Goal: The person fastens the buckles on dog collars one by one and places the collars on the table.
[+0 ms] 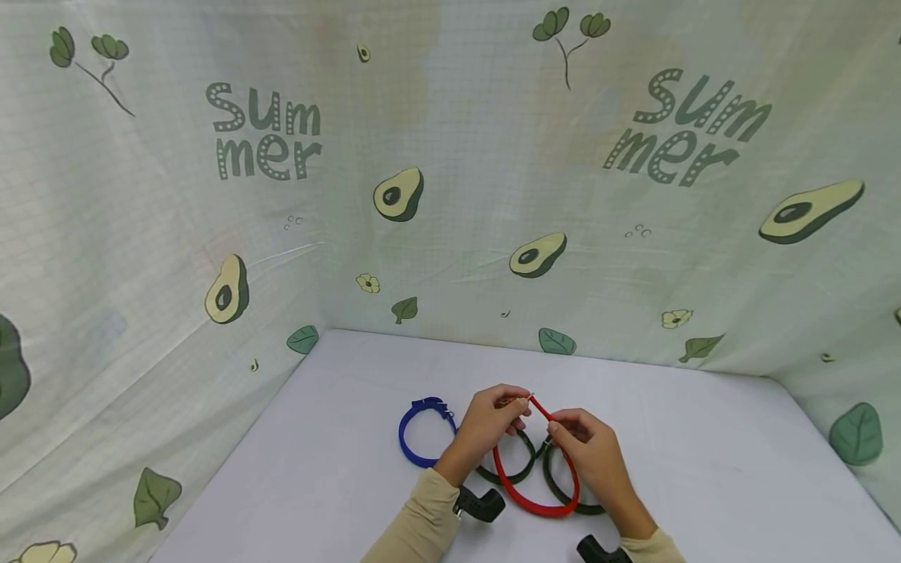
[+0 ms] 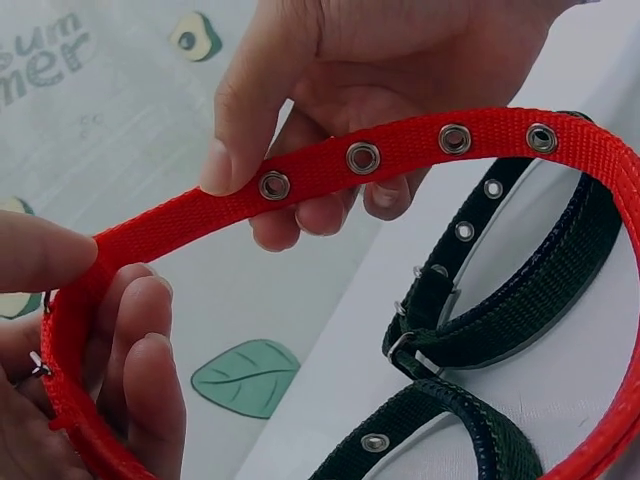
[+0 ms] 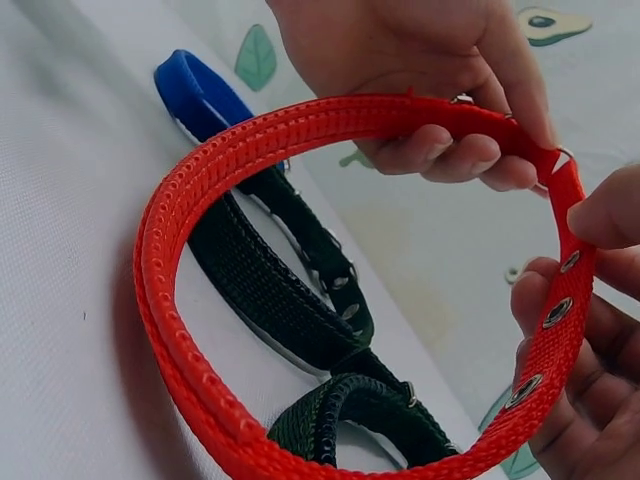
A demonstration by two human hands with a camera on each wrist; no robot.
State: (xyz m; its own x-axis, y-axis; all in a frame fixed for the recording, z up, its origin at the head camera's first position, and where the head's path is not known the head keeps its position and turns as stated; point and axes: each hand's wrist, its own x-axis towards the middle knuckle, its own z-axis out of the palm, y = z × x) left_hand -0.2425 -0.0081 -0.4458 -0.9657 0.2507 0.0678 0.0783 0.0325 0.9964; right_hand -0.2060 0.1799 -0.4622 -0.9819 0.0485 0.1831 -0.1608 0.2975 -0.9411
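Observation:
Both hands hold a red collar (image 1: 538, 510) raised over the table, its band bent into a loop with a padded, stitched stretch (image 3: 160, 260). My left hand (image 1: 489, 418) pinches the buckle end between thumb and fingers; the metal there is partly hidden by the fingers. The right hand (image 1: 590, 450) pinches the eyelet strap (image 2: 410, 147) a short way from the buckle, thumb on one face and fingers behind. In the right wrist view the strap's end runs to the metal ring (image 3: 566, 156) by the left fingertips. Several metal eyelets show along the strap beyond the right thumb.
Beneath the red loop, dark green collars (image 1: 518, 475) form two rings on the white table (image 1: 338, 453). A blue collar (image 1: 404, 442) lies left of them, partly behind the left forearm. Printed cloth walls (image 1: 457, 313) stand behind and beside the table.

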